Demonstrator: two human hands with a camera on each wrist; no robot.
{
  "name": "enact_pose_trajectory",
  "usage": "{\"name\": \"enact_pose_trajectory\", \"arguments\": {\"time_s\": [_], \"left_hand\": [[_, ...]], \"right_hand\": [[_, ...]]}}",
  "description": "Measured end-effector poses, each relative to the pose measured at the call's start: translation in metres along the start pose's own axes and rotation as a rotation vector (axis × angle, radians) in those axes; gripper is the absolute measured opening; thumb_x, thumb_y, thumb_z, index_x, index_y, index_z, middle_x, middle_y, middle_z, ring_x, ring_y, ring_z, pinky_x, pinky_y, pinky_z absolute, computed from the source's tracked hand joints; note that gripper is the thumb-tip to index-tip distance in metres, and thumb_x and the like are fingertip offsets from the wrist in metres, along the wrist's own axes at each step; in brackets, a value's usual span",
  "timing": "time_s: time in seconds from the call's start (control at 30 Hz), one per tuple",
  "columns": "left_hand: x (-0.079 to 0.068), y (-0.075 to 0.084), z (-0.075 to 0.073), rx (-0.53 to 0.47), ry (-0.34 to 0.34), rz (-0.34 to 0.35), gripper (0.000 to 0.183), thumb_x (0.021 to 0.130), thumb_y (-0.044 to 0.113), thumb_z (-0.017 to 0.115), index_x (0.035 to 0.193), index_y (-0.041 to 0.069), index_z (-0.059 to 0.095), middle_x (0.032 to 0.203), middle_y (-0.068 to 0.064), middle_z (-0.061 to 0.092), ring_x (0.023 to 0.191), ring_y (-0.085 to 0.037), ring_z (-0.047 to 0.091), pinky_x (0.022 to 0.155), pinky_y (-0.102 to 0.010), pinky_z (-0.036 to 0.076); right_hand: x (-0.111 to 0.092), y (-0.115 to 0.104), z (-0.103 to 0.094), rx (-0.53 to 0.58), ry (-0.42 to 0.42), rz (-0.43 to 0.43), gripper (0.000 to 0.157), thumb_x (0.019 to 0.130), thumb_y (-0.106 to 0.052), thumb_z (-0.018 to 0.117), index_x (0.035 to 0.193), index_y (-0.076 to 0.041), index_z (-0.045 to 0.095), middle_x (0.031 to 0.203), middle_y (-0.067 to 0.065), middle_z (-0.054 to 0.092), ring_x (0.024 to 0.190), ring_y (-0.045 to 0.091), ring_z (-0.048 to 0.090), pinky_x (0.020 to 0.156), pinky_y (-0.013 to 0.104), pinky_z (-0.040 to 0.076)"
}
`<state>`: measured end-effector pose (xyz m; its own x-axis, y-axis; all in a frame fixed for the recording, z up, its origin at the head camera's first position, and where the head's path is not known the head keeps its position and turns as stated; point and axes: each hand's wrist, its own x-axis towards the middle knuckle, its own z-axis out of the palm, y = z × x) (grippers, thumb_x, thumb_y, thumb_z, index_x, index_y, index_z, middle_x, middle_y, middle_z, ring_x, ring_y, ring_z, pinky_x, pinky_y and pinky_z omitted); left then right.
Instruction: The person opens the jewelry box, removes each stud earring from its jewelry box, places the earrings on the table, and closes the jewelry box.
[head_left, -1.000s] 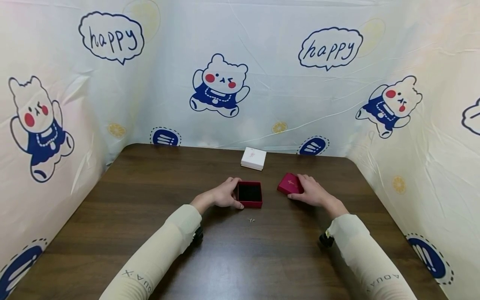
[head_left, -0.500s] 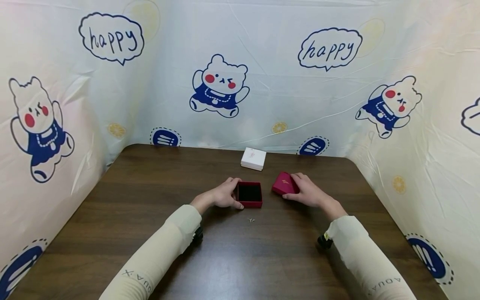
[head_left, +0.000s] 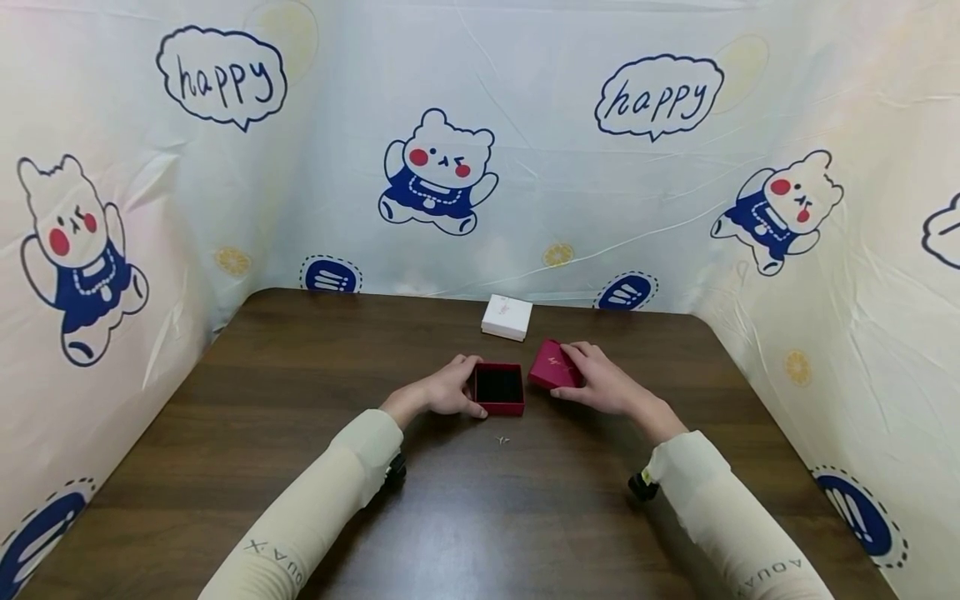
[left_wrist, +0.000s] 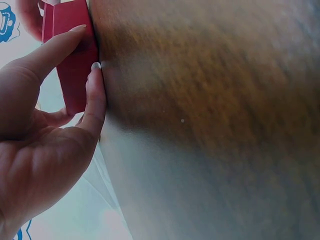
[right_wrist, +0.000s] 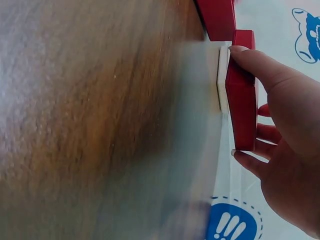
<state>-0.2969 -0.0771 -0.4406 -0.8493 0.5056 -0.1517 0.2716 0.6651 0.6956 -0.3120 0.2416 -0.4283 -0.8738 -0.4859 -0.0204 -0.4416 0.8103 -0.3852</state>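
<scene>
A red box base (head_left: 500, 409) with a black inside stands on the table, its top uncovered. My left hand (head_left: 447, 390) holds it by the left side, the thumb on its near wall, as the left wrist view shows on the red wall (left_wrist: 75, 75). Just to the right, my right hand (head_left: 603, 385) grips the red box lid (head_left: 553, 364), which is tilted and raised off the table in the right wrist view. In front of the base lie small silvery pieces (head_left: 502, 440), too small to make out.
Behind the red base sits a closed white box (head_left: 507, 317) near the back edge of the brown wooden table (head_left: 337, 333). A printed cloth (head_left: 525, 183) hangs round the back and sides.
My right hand has carried the red lid leftward, bringing it close to the base. The left hand and the base have stayed in place.
</scene>
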Motion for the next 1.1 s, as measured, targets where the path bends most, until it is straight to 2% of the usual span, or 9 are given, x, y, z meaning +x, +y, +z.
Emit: {"name": "enact_pose_trajectory", "arguments": {"time_s": [0.3,0.5,0.77,1.1], "left_hand": [[-0.001,0.001,0.000,0.002,0.007,0.008,0.086,0.082,0.019,0.087,0.151,0.003,0.038,0.135,-0.019,0.043,0.107,-0.025,0.051,0.099,-0.041,0.044],[-0.001,0.000,0.000,-0.001,0.002,0.003,0.086,0.083,0.019,0.086,0.151,0.003,0.037,0.135,-0.018,0.043,0.101,-0.023,0.054,0.093,-0.038,0.046],[0.000,-0.002,0.003,0.020,0.012,0.034,0.083,0.083,0.017,0.085,0.149,0.000,0.038,0.134,-0.020,0.043,0.108,-0.026,0.051,0.098,-0.040,0.044],[0.002,-0.003,0.002,0.013,0.012,0.026,0.088,0.082,0.021,0.087,0.151,0.001,0.037,0.138,-0.022,0.042,0.114,-0.028,0.050,0.103,-0.044,0.042]], "right_hand": [[0.002,-0.004,0.003,-0.008,-0.002,-0.010,0.090,0.089,-0.052,0.075,0.158,-0.009,0.036,0.154,0.014,0.040,0.135,0.031,0.040,0.104,0.052,0.047],[0.002,-0.006,0.003,0.006,-0.014,0.000,0.090,0.089,-0.054,0.073,0.158,-0.010,0.036,0.155,0.013,0.038,0.135,0.030,0.040,0.104,0.051,0.047],[0.003,-0.015,0.008,0.017,-0.038,-0.028,0.089,0.090,-0.053,0.073,0.157,-0.006,0.037,0.154,0.016,0.039,0.133,0.032,0.042,0.105,0.051,0.047],[0.009,-0.030,0.013,0.050,-0.046,-0.066,0.088,0.090,-0.052,0.073,0.157,-0.006,0.038,0.152,0.015,0.041,0.131,0.030,0.043,0.104,0.049,0.047]]}}
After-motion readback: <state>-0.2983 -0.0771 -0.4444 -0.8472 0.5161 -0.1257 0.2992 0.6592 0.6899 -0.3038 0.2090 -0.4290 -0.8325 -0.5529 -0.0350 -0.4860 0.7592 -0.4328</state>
